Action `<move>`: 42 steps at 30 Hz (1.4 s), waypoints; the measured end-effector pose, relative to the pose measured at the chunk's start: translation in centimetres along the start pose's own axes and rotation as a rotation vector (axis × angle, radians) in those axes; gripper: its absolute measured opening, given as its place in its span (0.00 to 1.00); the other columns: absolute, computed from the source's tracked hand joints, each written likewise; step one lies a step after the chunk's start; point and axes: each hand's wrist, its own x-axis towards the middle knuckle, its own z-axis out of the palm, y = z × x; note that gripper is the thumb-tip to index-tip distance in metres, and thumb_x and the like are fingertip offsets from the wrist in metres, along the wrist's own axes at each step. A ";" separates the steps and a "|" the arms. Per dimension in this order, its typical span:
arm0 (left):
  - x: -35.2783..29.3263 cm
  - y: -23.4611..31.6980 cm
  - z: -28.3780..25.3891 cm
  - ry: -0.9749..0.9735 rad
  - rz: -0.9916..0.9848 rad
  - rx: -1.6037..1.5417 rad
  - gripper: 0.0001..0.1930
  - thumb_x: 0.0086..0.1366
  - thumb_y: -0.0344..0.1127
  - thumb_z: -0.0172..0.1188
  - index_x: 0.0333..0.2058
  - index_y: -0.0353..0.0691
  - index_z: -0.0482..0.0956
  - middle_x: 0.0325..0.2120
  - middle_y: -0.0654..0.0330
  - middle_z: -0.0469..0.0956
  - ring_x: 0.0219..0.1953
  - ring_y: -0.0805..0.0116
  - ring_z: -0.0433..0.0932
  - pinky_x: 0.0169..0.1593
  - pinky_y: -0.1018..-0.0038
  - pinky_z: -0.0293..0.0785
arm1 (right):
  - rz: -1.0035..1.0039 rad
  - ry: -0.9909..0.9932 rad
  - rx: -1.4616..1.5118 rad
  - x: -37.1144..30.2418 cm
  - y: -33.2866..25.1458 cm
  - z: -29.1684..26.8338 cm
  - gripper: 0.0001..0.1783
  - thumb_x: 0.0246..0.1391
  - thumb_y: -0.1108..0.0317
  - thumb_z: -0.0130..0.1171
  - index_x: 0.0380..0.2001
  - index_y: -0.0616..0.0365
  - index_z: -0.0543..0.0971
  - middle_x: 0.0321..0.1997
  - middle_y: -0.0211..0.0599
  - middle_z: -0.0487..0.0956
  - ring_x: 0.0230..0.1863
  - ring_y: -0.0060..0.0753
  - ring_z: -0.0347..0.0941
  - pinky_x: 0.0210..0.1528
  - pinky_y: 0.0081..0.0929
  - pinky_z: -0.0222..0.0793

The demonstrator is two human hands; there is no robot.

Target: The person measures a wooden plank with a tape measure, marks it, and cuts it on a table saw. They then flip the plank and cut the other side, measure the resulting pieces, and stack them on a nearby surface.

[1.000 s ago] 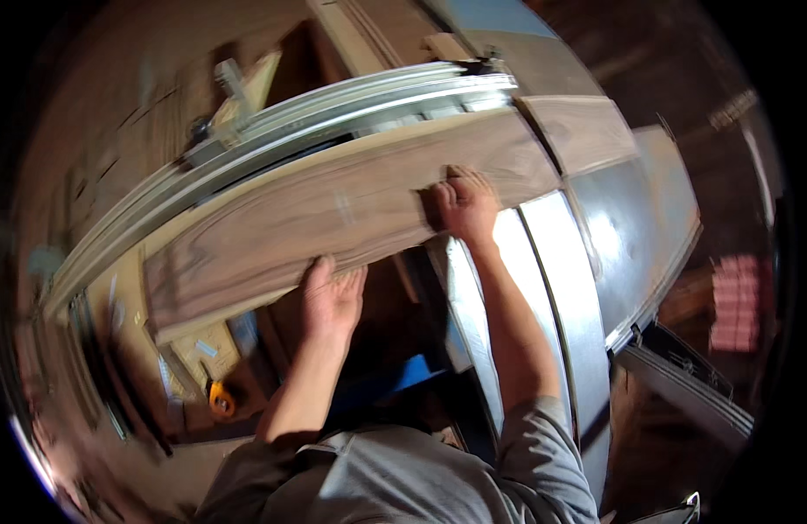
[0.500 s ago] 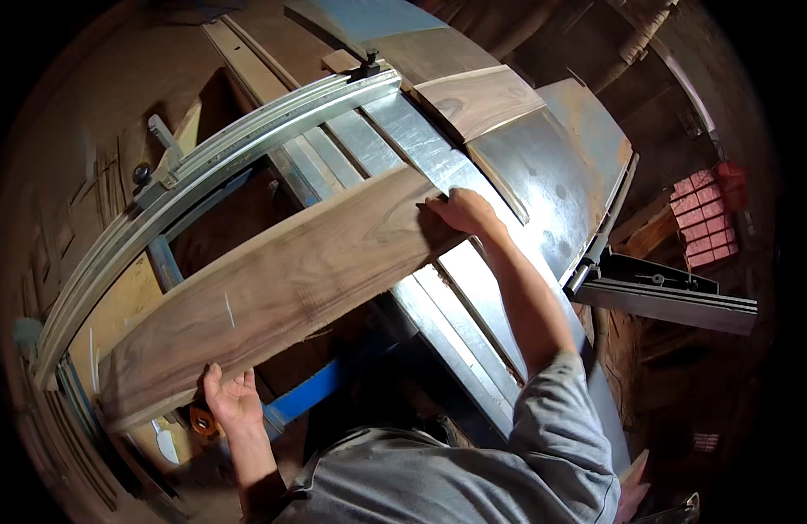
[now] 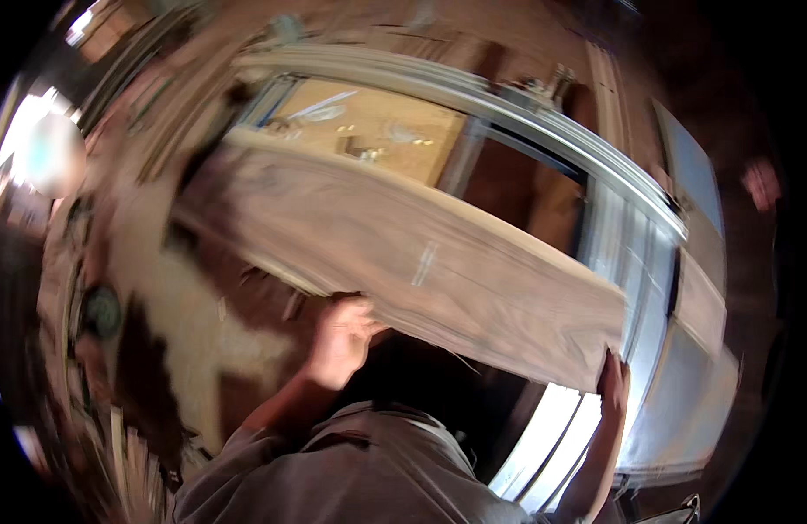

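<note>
A long, wide brown wooden board (image 3: 377, 240) with a short pale mark on its face spans the middle, slanting down to the right. My left hand (image 3: 342, 339) grips its near edge, left of its middle; motion blurs the fingers. At the board's right end my right hand (image 3: 613, 384) is closed on the near corner, with some fingers hidden. Beneath that end lies the bright metal machine table (image 3: 556, 437), and the board's left part reaches out past it over the floor.
A long metal fence rail (image 3: 561, 135) runs along the far side. Behind the board, a yellowish plywood panel (image 3: 403, 113) carries small loose items. A shorter wooden board (image 3: 699, 301) lies on the table at right. Wood strips (image 3: 128, 458) stand at lower left.
The view has swung left, blurring the surroundings. The board now slants down to the right instead of up. My left hand sits farther along its near edge, away from the left end.
</note>
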 end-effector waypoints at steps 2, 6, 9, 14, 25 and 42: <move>0.0 1.5 -0.7 -0.025 0.027 -0.068 0.09 0.60 0.32 0.61 0.39 0.42 0.77 0.33 0.63 0.79 0.39 0.63 0.80 0.46 0.57 0.77 | -0.118 0.026 0.163 -2.2 2.0 1.1 0.27 0.69 0.47 0.51 0.41 0.67 0.77 0.31 0.26 0.76 0.30 0.19 0.67 0.31 0.22 0.62; -0.2 4.5 -10.3 -0.176 0.139 -0.109 0.19 0.59 0.33 0.56 0.48 0.32 0.78 0.44 0.51 0.83 0.44 0.53 0.82 0.52 0.55 0.76 | -0.106 0.013 0.161 -5.4 2.6 6.1 0.25 0.69 0.48 0.51 0.41 0.65 0.77 0.33 0.27 0.76 0.33 0.20 0.69 0.34 0.22 0.63; -3.0 7.3 -13.3 -0.169 0.171 -0.098 0.22 0.53 0.36 0.58 0.47 0.31 0.79 0.41 0.52 0.83 0.43 0.54 0.82 0.53 0.59 0.76 | -0.111 0.035 0.128 -7.3 1.2 9.0 0.26 0.69 0.48 0.51 0.41 0.65 0.77 0.34 0.27 0.75 0.34 0.22 0.67 0.37 0.22 0.64; -4.0 12.0 -20.4 0.107 0.082 -0.458 0.22 0.56 0.38 0.62 0.50 0.36 0.78 0.46 0.56 0.81 0.52 0.58 0.77 0.60 0.59 0.71 | -0.380 -0.026 0.187 -12.1 -4.6 21.3 0.26 0.67 0.49 0.56 0.49 0.64 0.76 0.40 0.31 0.79 0.40 0.23 0.73 0.42 0.22 0.68; -1.9 21.0 -41.0 0.316 0.118 -0.867 0.24 0.64 0.42 0.61 0.57 0.42 0.73 0.58 0.56 0.75 0.60 0.51 0.71 0.68 0.47 0.61 | -0.594 -0.005 -0.425 -21.0 -17.6 44.2 0.22 0.65 0.56 0.55 0.46 0.68 0.79 0.43 0.48 0.82 0.43 0.40 0.77 0.49 0.34 0.71; 6.3 32.5 -59.0 0.629 0.398 -1.151 0.21 0.69 0.42 0.57 0.57 0.42 0.72 0.57 0.55 0.75 0.59 0.53 0.74 0.65 0.50 0.69 | -0.826 -0.417 -1.020 -15.5 -40.4 90.1 0.27 0.60 0.50 0.57 0.42 0.70 0.79 0.42 0.66 0.80 0.48 0.66 0.76 0.51 0.48 0.72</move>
